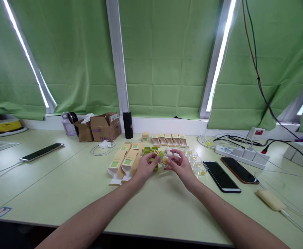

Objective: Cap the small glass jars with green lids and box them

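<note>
Between my two hands is a small transparent container (164,159) with a green lid and something yellow inside. My left hand (146,167) pinches it at the lid, where a pale loop sticks out. Fingers of my right hand (181,167) close on its transparent body. Behind my left hand stand several green lids (147,149), partly hidden by the fingers. To the right of my right hand are several transparent cups (198,164) with yellow bits in them. Opened kraft boxes with green labels (129,162) lie left of my left hand.
A row of small kraft boxes (169,139) and a single box (145,137) stand farther back. Two phones (222,176) and a power strip (242,154) with cables lie right. Cardboard boxes (106,128), a black bottle (128,125) and a white charger (105,144) are back left.
</note>
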The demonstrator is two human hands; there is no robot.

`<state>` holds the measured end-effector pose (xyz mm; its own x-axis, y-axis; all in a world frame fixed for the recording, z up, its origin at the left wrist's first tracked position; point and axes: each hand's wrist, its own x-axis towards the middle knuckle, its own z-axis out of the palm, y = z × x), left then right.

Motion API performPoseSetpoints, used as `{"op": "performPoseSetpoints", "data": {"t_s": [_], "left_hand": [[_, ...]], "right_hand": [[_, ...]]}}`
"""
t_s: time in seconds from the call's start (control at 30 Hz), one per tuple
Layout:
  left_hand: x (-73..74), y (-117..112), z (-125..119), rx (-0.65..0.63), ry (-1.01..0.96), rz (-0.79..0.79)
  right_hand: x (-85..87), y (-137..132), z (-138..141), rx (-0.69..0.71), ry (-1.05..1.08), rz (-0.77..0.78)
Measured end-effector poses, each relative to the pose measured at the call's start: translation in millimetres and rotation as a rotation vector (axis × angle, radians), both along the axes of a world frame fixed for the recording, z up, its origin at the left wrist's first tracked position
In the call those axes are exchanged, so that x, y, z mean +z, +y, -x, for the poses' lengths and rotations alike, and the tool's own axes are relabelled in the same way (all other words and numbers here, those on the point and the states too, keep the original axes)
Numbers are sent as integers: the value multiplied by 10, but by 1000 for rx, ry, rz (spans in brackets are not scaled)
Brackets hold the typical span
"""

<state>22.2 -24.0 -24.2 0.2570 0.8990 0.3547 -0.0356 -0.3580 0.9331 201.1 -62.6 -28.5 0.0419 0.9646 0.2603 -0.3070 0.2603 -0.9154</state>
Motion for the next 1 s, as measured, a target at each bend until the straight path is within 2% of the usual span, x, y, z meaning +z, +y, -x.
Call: {"op": "performPoseSetpoints", "data": {"t_s": [0.37, 0.67, 0.77, 1.0], "left_hand": [[-4, -6, -2, -54, -26, 45], [20, -54, -6, -71, -141, 93], [18, -71, 5, -76, -125, 57], [-1, -106, -9, 8, 55, -111]], "right_hand": [[-24, 17, 8, 5, 18, -10], [-32, 8, -2, 16, 79, 9], [-27, -3, -2, 39, 118, 2], [22, -68, 34, 36, 132, -12]]}}
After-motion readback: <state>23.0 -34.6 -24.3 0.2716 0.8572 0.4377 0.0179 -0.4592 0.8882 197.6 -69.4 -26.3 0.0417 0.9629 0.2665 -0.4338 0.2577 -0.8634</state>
